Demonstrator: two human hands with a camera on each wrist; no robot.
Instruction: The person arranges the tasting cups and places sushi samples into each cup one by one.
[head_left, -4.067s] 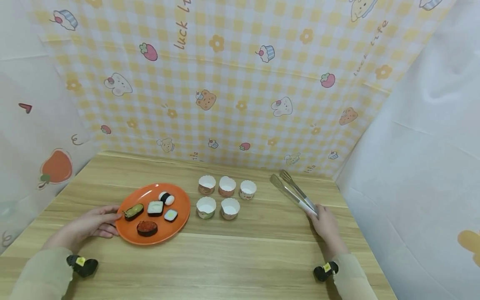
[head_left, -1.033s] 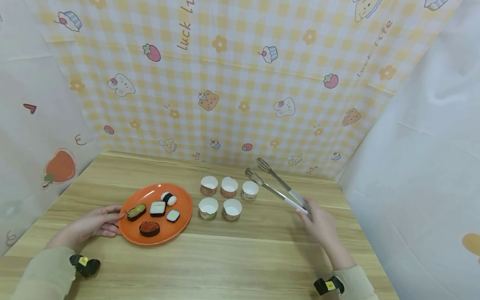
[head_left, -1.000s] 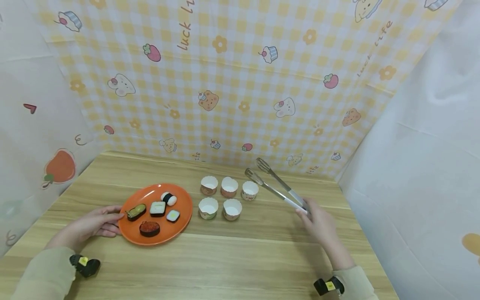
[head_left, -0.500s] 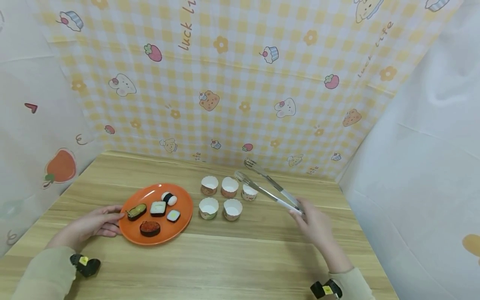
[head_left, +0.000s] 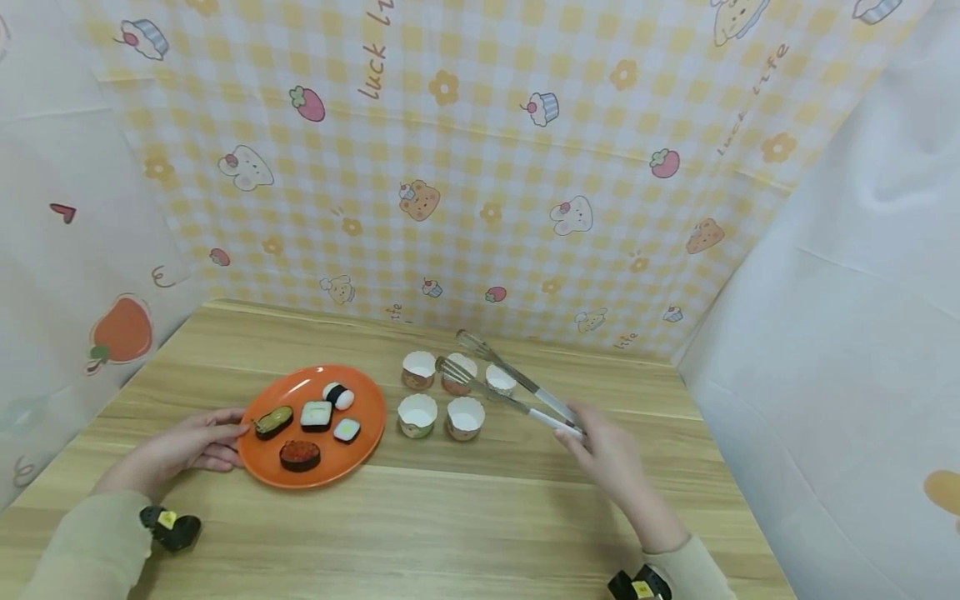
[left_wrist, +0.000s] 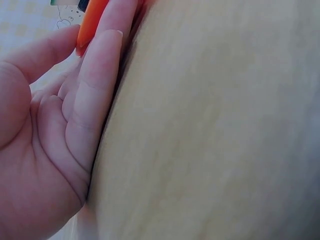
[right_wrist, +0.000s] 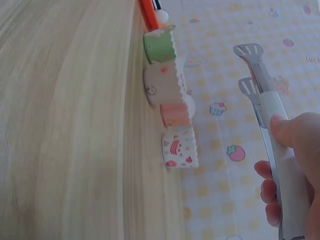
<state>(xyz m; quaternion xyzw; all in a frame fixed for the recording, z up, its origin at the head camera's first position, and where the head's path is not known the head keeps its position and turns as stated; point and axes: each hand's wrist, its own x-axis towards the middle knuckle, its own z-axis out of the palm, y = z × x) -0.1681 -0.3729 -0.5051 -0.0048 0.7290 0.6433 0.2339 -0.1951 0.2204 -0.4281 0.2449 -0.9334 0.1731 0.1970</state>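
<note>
My left hand (head_left: 183, 450) holds the left edge of an orange plate (head_left: 341, 471). In the left wrist view its thumb touches the rim (left_wrist: 91, 25), with the fingers underneath against the table. Several sushi pieces lie on the plate, among them one topped with red roe (head_left: 300, 455) and a rice piece with a black band (head_left: 338, 396). My right hand (head_left: 611, 458) grips metal tongs (head_left: 517, 383) by their handles. The tongs' two slotted heads are spread apart and overlap the back row of paper cups in the head view; in the right wrist view they are raised above the cup rims.
Several paper baking cups stand in two rows right of the plate, including a green-sided one (head_left: 417, 417) and a front right one (head_left: 466, 419). A wooden table (head_left: 450, 533) bears everything. A checked cloth (head_left: 480, 167) hangs behind it.
My right hand has lifted the tongs from the table's right side and carried them left over the back cups; the heads have spread wider. My left hand stays at the plate.
</note>
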